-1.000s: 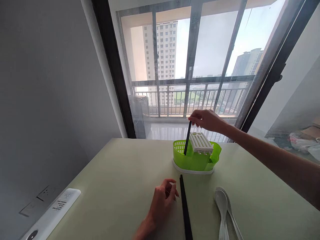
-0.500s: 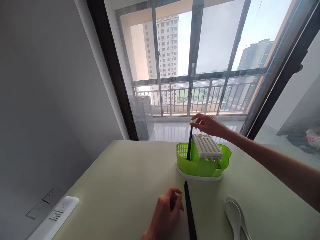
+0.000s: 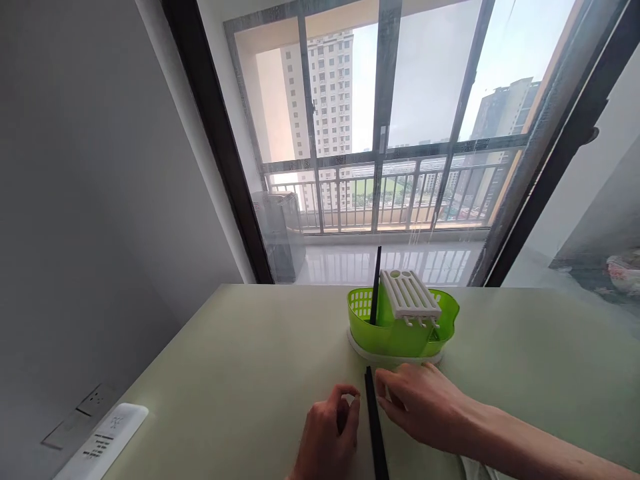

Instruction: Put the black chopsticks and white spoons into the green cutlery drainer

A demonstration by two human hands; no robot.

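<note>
A green cutlery basket (image 3: pixel 400 328) with a white slotted insert (image 3: pixel 409 293) stands on the pale green table (image 3: pixel 225 373) near its far edge. One black chopstick (image 3: pixel 375 283) stands upright in the basket's left part. A second black chopstick (image 3: pixel 376 427) lies flat on the table in front of it. My right hand (image 3: pixel 425 403) rests palm down just right of the lying chopstick, fingertips at its far end. My left hand (image 3: pixel 330 433) lies loosely curled just left of it, holding nothing.
A white power strip (image 3: pixel 103 440) lies at the table's left edge beside a wall socket (image 3: pixel 93 400). A grey wall rises on the left. Behind the table a glass sliding door (image 3: pixel 380 133) shows a balcony with a railing. A white spoon edge shows under my right forearm.
My right hand let go of the upright chopstick in the basket and came back down to the chopstick lying on the table. My left hand barely moved.
</note>
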